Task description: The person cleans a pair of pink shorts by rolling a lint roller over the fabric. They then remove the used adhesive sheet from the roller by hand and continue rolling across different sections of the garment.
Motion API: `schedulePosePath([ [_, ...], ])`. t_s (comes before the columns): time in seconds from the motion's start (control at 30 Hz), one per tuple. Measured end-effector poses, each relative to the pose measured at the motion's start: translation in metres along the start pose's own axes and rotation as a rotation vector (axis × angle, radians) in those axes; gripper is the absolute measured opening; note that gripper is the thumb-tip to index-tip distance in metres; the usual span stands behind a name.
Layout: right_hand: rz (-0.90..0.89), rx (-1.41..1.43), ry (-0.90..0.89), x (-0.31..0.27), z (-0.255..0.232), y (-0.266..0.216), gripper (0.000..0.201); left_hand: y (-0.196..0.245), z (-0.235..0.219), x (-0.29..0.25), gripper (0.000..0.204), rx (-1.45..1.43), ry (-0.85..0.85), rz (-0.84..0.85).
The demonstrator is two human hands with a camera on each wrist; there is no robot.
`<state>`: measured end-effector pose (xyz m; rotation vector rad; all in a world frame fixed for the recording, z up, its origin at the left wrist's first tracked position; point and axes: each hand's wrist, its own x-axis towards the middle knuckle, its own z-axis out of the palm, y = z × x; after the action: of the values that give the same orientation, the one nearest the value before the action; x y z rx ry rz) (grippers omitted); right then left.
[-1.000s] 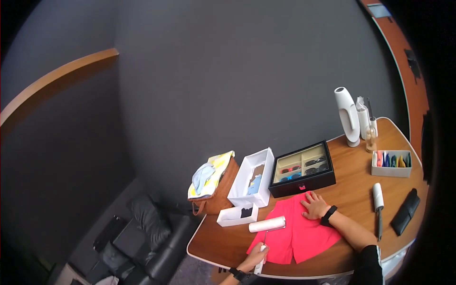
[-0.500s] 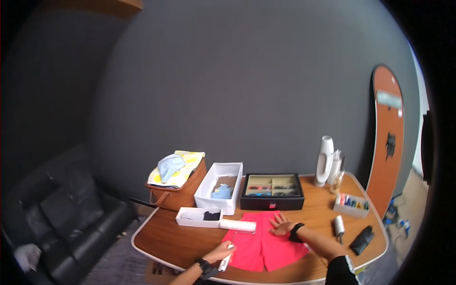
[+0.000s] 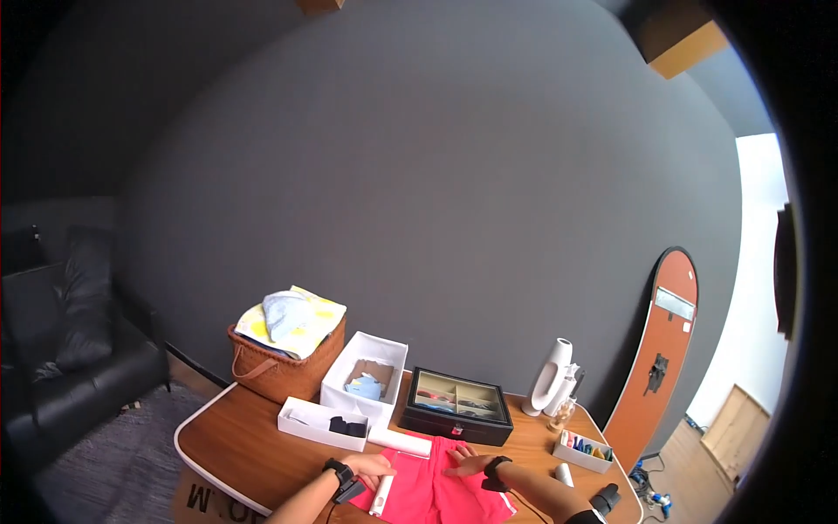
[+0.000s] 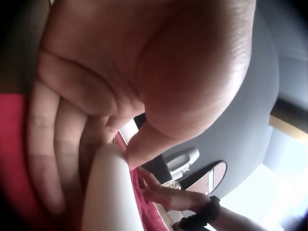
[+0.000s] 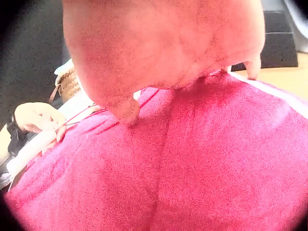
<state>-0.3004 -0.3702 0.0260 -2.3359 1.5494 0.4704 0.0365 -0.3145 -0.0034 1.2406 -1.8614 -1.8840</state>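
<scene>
Pink shorts (image 3: 432,493) lie spread on the table in the head view. My left hand (image 3: 373,466) grips the white handle (image 3: 381,495) of a lint roller, whose white roll (image 3: 403,444) lies across the shorts' upper left, by the waist. The left wrist view shows the thumb and fingers around that handle (image 4: 111,192). Resting on the upper right of the shorts, my right hand (image 3: 466,460) has its fingers spread. Its palm (image 5: 163,48) fills the top of the right wrist view, over pink cloth (image 5: 207,159).
Behind the shorts stands a glasses case (image 3: 480,432). To the left are a small white box (image 3: 305,432) with dark cloth, a white bin (image 3: 349,403) and a wicker basket (image 3: 288,380). At right are another box (image 3: 580,458), a second roller (image 3: 564,474) and a black pouch (image 3: 605,498).
The head view has tilted up, so the table sits lower in it. The lint roller in my left hand has moved up toward the shorts' waist. My right hand stays on the shorts.
</scene>
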Motion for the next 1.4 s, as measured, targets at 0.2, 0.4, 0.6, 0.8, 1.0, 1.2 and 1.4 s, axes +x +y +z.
schedulePosePath([
  [0.2,-0.055,-0.047,-0.042,-0.001,-0.021,-0.012,0.111,-0.020,0.000,-0.003,0.027,-0.249,0.016,0.210],
  [0.4,0.048,0.096,0.118,-0.009,0.013,-0.010,0.102,-0.030,-0.008,-0.018,0.019,-0.345,-0.103,0.266],
  [0.6,-0.093,0.220,0.372,-0.016,0.035,-0.002,0.095,-0.038,-0.026,-0.018,0.018,-0.620,-0.324,0.322],
  [0.8,-0.192,0.435,0.494,-0.015,0.030,0.005,0.072,-0.021,-0.029,-0.030,0.020,-0.616,-0.276,0.183],
  [1.0,-0.256,1.122,0.763,0.007,0.047,0.026,0.023,-0.018,-0.031,-0.031,0.020,-0.614,-0.279,0.133],
  [1.2,-0.072,1.252,0.791,-0.004,0.034,0.017,0.028,-0.019,-0.036,-0.037,0.027,-0.514,-0.321,0.213],
  [1.4,-0.173,1.137,0.753,0.006,0.044,0.023,0.026,-0.014,-0.036,-0.042,0.038,-0.498,-0.304,0.179],
])
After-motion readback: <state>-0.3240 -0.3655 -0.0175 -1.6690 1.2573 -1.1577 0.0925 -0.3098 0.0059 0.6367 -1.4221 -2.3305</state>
